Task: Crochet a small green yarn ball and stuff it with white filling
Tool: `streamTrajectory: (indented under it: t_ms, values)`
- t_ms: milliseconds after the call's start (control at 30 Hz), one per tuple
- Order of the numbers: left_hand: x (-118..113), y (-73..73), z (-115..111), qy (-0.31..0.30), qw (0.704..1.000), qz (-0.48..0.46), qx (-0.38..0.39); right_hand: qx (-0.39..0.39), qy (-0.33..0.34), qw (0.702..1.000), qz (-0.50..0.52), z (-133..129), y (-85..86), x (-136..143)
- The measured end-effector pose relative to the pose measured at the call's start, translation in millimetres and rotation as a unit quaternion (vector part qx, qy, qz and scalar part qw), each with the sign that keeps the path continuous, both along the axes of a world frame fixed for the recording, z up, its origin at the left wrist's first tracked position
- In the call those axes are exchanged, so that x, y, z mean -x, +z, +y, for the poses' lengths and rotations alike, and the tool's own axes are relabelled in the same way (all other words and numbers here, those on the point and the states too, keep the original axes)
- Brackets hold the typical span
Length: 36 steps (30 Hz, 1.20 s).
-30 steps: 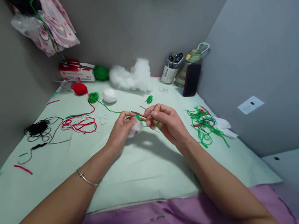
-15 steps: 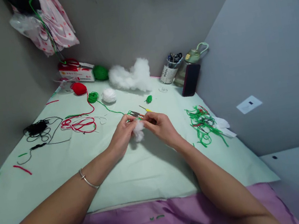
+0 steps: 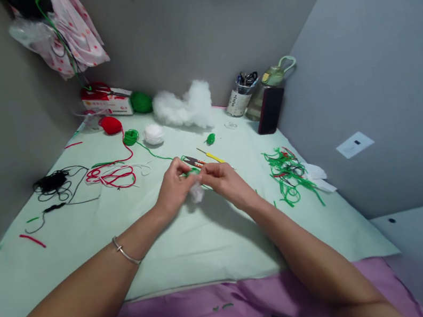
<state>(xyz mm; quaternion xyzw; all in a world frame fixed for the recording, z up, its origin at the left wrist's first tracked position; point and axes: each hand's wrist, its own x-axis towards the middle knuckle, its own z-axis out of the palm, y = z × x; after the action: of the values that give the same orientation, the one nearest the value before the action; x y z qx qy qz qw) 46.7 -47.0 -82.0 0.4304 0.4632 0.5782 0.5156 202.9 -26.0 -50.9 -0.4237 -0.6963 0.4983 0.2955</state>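
Note:
Both hands meet over the middle of the table, fingers pinched. My left hand (image 3: pixel 174 187) is closed on a small green crochet piece (image 3: pixel 194 171), partly hidden by the fingers. A tuft of white stuffing (image 3: pixel 197 194) hangs just below the fingertips. My right hand (image 3: pixel 223 182) pinches at the top of that tuft, against the green piece; the exact contact is hidden. Just beyond the fingers lie thread snips (image 3: pixel 192 160) and a yellow crochet hook (image 3: pixel 214 156). Green yarn runs from a small wound bundle (image 3: pixel 130 137) toward my left hand.
White stuffing (image 3: pixel 183 109), a red yarn ball (image 3: pixel 111 125) and a white yarn ball (image 3: pixel 153 134) sit toward the back. Black yarn (image 3: pixel 52 181) lies left, green scraps (image 3: pixel 289 175) right. A phone (image 3: pixel 270 110) leans on a bottle near a pen cup (image 3: pixel 238 101).
My right hand has shifted slightly left and down, its fingertips closer to my left hand's. More of the green piece and the yellow hook shows; less of the tuft does.

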Motion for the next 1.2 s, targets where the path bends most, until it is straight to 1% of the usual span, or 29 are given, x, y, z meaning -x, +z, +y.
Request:
streamTrajectory:
  t_ms: [100,167,300,400,467,533,600,667,733,833,900,967,1033,1067,1100,1167,1200]
  values:
    - [-0.5,-0.6,3.3,0.025,0.999,0.014,-0.018,-0.009,-0.016,1.0,-0.001,-4.4,-1.9,6.5]
    - [0.7,-0.2,3.0,0.026,0.999,0.015,-0.026,-0.027,-0.026,0.999,-0.026,-4.2,-3.6,8.7]
    - [6.4,1.4,-1.1,-0.016,1.0,0.003,-0.02,-0.082,-0.074,0.99,-0.086,0.4,-7.0,7.6]
    - [11.6,2.9,-1.8,-0.055,0.998,-0.006,-0.01,-0.102,-0.1,0.985,-0.096,3.2,-8.2,4.0]
    - [14.1,3.6,-0.8,-0.068,0.998,-0.003,-0.011,-0.112,-0.11,0.982,-0.104,5.0,-8.3,1.0]
    - [14.8,3.4,0.3,-0.07,0.997,0.005,-0.015,-0.1,-0.097,0.986,-0.091,7.0,-7.8,-1.8]
    - [13.3,1.7,1.3,-0.06,0.998,0.014,-0.016,-0.069,-0.064,0.994,-0.064,7.9,-6.5,-3.4]
    - [9.6,-1.1,2.3,-0.037,0.999,0.023,-0.015,-0.038,-0.026,0.998,-0.046,6.7,-4.5,-3.2]
    - [5.3,-4.1,3.8,-0.008,0.999,0.027,-0.017,-0.026,-0.005,0.999,-0.046,3.4,-2.4,-1.5]
    - [1.0,-6.1,6.3,0.016,1.0,0.018,-0.018,-0.029,0.006,0.999,-0.044,-0.6,-1.0,0.0]
    - [0.7,-5.3,7.1,0.007,1.0,0.003,-0.009,-0.042,0.011,0.998,-0.05,0.6,-1.4,-1.6]
    - [2.2,-3.5,6.6,-0.011,1.0,-0.016,0.004,-0.077,-0.009,0.996,-0.048,4.4,-1.8,-4.7]
    - [4.3,-1.9,5.2,-0.023,0.999,-0.033,0.014,-0.121,-0.037,0.992,-0.006,8.5,-1.0,-7.8]
    - [5.2,-1.3,4.4,-0.027,0.999,-0.04,0.017,-0.125,-0.039,0.991,0.037,9.8,-0.1,-8.8]
    - [6.0,-1.0,3.6,-0.029,0.998,-0.044,0.02,-0.108,-0.029,0.99,0.088,10.5,1.1,-9.3]
    - [6.9,-1.2,2.4,-0.03,0.998,-0.051,0.026,-0.03,-0.001,0.984,0.177,10.0,3.3,-9.1]
    - [7.1,-1.5,2.1,-0.027,0.998,-0.053,0.029,0.004,0.004,0.98,0.201,9.2,4.0,-8.7]
